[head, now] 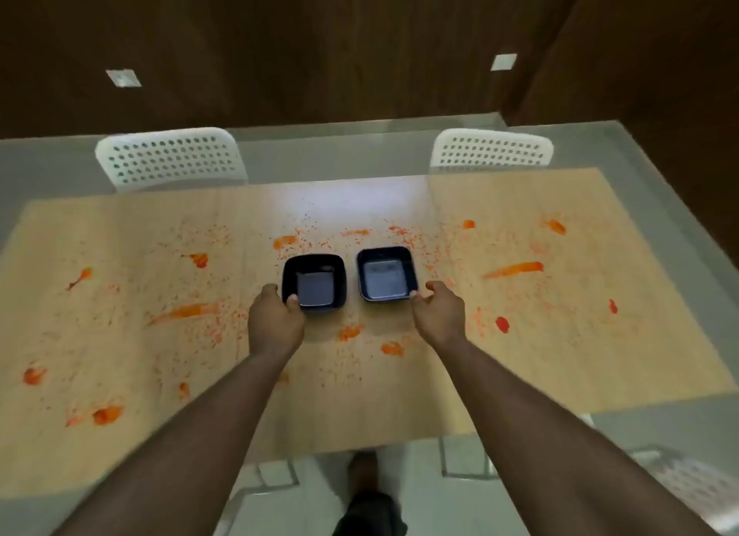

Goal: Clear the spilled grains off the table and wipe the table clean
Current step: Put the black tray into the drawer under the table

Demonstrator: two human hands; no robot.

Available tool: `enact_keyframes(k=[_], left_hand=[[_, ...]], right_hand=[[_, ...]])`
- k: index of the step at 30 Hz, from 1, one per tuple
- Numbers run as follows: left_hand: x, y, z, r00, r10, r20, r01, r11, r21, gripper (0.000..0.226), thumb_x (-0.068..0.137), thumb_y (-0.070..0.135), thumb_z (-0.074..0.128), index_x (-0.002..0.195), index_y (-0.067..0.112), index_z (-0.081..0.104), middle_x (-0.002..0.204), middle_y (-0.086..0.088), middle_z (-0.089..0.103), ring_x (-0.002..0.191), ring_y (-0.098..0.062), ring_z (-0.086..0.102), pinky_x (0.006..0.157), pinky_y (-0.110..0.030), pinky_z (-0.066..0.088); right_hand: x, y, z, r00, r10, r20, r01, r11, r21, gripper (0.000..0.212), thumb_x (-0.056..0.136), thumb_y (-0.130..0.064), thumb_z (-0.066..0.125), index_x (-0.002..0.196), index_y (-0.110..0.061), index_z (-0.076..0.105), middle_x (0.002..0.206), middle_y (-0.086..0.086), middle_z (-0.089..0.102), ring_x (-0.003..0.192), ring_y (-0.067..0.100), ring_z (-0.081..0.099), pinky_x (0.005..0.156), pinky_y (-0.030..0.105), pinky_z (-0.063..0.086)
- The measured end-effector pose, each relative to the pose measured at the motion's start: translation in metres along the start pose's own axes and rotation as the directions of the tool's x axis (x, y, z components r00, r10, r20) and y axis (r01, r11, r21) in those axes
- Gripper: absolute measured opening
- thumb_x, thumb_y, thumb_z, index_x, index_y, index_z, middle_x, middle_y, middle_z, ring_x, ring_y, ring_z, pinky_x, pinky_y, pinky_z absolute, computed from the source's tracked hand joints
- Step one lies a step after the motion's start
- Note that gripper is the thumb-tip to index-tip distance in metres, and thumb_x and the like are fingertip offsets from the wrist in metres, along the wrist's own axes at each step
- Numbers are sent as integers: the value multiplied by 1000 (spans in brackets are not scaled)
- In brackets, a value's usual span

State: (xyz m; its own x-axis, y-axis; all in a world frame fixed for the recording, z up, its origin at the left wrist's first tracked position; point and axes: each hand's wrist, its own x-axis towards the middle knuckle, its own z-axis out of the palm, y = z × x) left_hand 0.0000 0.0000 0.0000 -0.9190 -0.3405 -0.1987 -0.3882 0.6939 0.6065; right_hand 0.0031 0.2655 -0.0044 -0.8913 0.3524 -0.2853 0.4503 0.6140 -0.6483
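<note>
Table (520,375): a light wooden top, seen from above, with the person standing at its near edge.
Chairs: two white chairs with holes in the backs stand at the far side of the table, one to the left (172,157) and one to the right (492,148).
Spill: small orange-red grains (404,233) lie scattered over most of the table, thickest around its middle; orange smears (516,269) lie among them on the left, on the right and toward the near edge.
Left tray (314,285): a black square tray, near the middle of the table, with nothing visible inside.
Right tray (387,272): a similar black tray, just beside the left tray, not touching it.
Left hand (276,315): it holds the near left corner of the left tray, thumb on the rim, fingers curled around the outside.
Right hand (438,309): it is at the near right corner of the right tray; the thumb tip touches the rim, the fingers are bent and a little apart, and I cannot tell if they grip it.
</note>
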Motion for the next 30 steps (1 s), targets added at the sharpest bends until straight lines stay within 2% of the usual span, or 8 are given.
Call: enact_keyframes(k=[4,9,12,18,20,24,27,30], left_hand=[[42,-5,14,993,-113,20,111,992,67,38,108,21,54,137,-4,58,125,-25,68,110,-41,65,82,-38,50],[64,-8,23,989,-82,121,70,992,103,22,103,10,55,89,-2,67,85,-18,68,71,-29,57,61,-32,41],[62,-5,25,988,-62,143,54,997,64,25,101,7,54,79,-2,63,73,-14,63,66,-30,58,56,-34,42],[44,16,29,979,-1,202,17,997,-75,28,103,9,53,78,6,65,68,-3,63,63,-20,60,50,-22,39],[35,20,27,978,25,209,5,990,-141,29,103,10,53,77,9,66,67,-1,65,62,-20,63,53,-30,49],[9,11,19,972,88,219,-29,965,-261,31,97,25,52,77,11,72,64,-4,70,58,-26,69,56,-49,60],[-25,9,10,964,103,245,-3,926,-377,29,106,15,52,90,9,76,70,-9,73,56,-27,71,53,-46,62],[-71,4,7,958,87,272,68,856,-512,34,112,13,45,98,5,75,74,-17,73,60,-35,72,54,-41,61]], right_hand=[[41,-8,16,997,72,5,-71,996,-54,40,105,-31,60,133,-4,68,128,16,71,116,35,66,87,31,48],[61,-8,26,996,82,28,-81,996,-29,18,95,-7,57,95,-1,74,92,14,73,79,29,63,56,28,42],[53,-11,28,997,53,-58,-48,995,92,22,89,-19,54,81,-8,72,68,6,70,64,31,68,56,42,57],[24,-46,36,992,-128,-9,128,981,146,32,98,-10,56,123,-14,75,86,4,76,69,20,70,60,32,59],[13,-50,39,989,-138,42,135,988,80,36,103,-15,53,136,-15,68,95,7,76,75,21,68,54,21,48],[-13,-47,33,987,-140,74,150,978,-146,43,111,-46,38,132,-18,65,103,10,74,89,30,67,66,33,49],[-31,-36,28,986,-56,154,48,997,52,39,111,-43,42,130,-16,63,115,12,72,99,32,69,75,43,60],[-61,-20,21,952,43,304,-149,930,335,22,110,-24,48,128,-18,58,113,13,70,81,34,75,57,39,62]])
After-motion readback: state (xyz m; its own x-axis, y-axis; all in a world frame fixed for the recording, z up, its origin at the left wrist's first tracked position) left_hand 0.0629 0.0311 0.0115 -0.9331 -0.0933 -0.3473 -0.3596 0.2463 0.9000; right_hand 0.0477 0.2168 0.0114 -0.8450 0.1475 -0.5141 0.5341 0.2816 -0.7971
